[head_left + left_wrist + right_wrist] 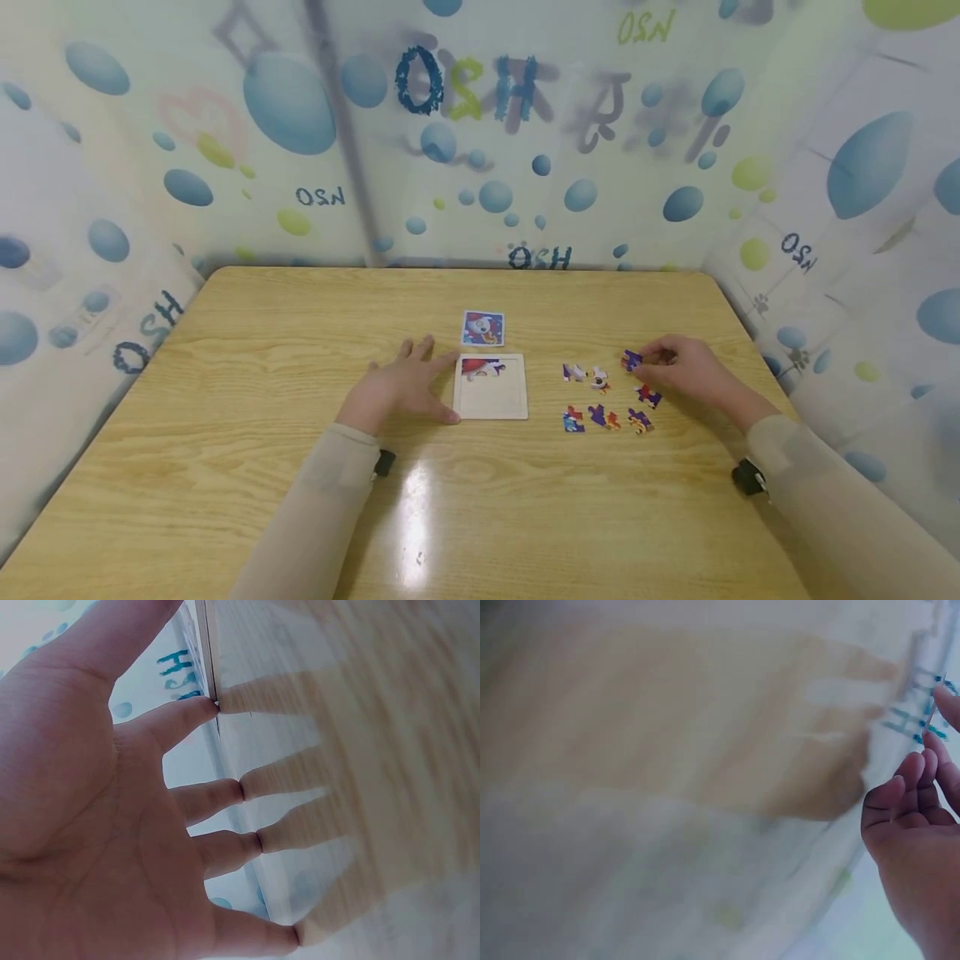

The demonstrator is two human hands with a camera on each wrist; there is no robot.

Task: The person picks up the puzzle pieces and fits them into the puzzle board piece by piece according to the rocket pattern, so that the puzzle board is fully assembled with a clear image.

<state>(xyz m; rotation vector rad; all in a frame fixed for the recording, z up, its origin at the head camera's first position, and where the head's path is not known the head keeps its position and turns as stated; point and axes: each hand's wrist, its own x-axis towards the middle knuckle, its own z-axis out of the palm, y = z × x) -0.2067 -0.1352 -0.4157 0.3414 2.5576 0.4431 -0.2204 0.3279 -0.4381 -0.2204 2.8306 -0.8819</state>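
Observation:
The left hand (pixel 405 379) is spread wide beside a white puzzle tray (pixel 491 402), thumb and index fingertip at its left edge. In the left wrist view, the fingertips of the straight left hand (pixel 135 817) touch the tabletop. A few joined pieces, red, white and purple, fill the tray's upper left. Over at the right, the right hand (pixel 686 367) pinches a purple puzzle piece (pixel 631 360) between thumb and fingers. The right wrist view catches the right hand (pixel 919 817) at its border, other fingers curled, the piece seen nearly edge-on.
Several loose puzzle pieces (pixel 573 418) lie on the wooden table (pixel 285 333) between the tray and the right hand. A small picture card (pixel 483 328) sits just behind the tray. Patterned curtains (pixel 495 196) enclose the table's back and sides.

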